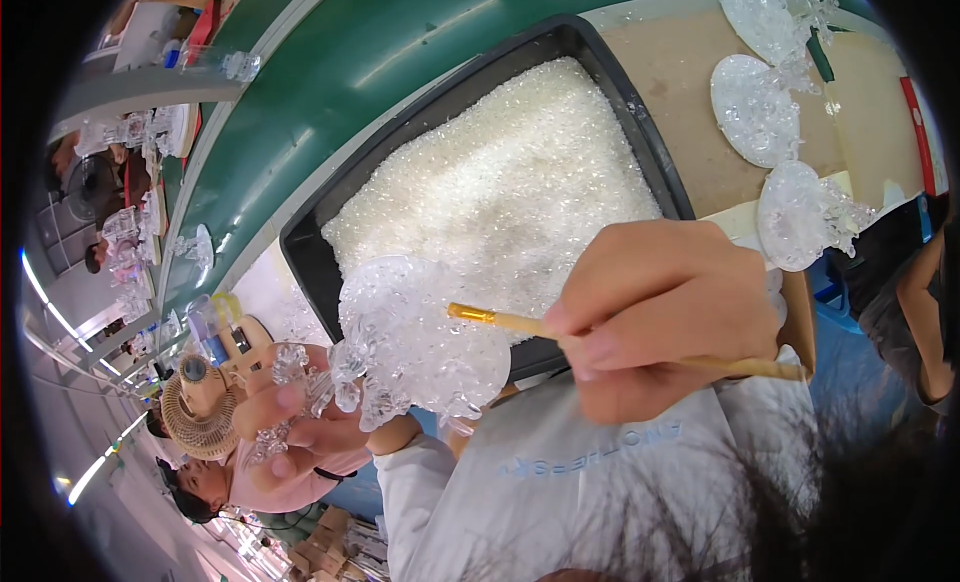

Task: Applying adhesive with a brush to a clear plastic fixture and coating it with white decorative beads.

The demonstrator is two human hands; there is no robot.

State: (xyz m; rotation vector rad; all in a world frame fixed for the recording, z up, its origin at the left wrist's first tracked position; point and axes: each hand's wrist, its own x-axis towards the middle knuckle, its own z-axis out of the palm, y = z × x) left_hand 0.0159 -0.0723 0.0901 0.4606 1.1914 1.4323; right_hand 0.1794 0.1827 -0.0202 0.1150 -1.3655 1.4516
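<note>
My left hand [325, 434] grips a clear figurine [425, 327] by its transparent ornaments, fingers closed around them. The figurine has a round, sparkling disc base, tilted over the near left part of a black tray [645, 132]. White, glittering granules [500, 152] are heaped in that tray. In my right hand [670, 317] is a slim paintbrush [520, 324] with a wooden handle and a gold-coloured ferrule, pinched between thumb and fingers. Its tip points left, in front of the disc; whether it touches the disc I cannot tell.
Similar clear pieces [755, 110] lie on a tan board [660, 82] at the right. A green surface [330, 92] runs behind the tray, carrying another clear piece [198, 247]. At left are a fan [200, 407] and a person in pink [290, 477]; another person's arm [925, 327] shows at far right.
</note>
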